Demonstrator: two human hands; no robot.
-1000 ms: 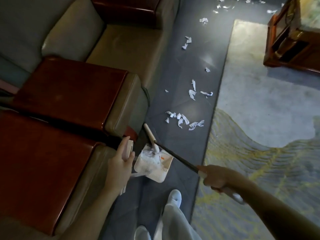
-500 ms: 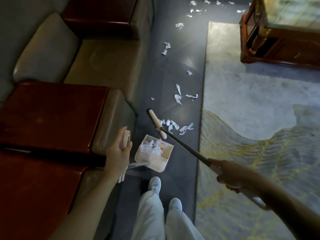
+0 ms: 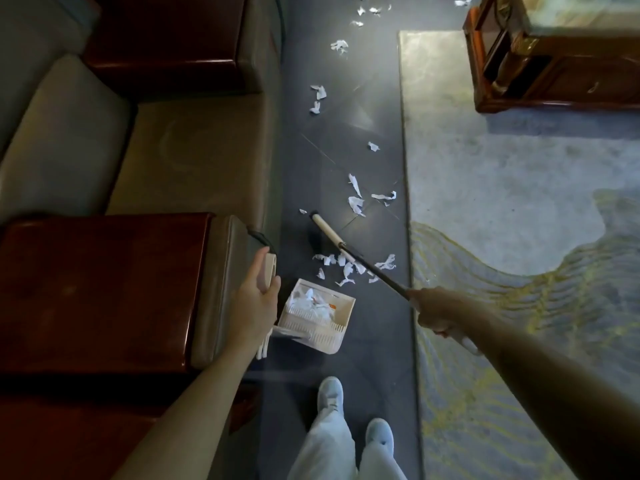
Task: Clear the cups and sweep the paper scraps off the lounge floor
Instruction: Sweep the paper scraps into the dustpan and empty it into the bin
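Observation:
My left hand grips the pale upright handle of a white dustpan that rests on the dark floor and holds white paper scraps. My right hand is closed on the dark broom handle; the cream broom head sits on the floor beyond a cluster of paper scraps. More scraps lie farther along the dark floor strip, up to the top of the view. No cups are visible.
A leather sofa with dark red wooden armrests lines the left side. A pale patterned rug covers the right. A wooden table stands at the top right. My feet in light shoes are on the floor strip.
The broom head left the dustpan and reached forward past the nearest scrap cluster. I stepped forward; the dustpan moved along with my left hand.

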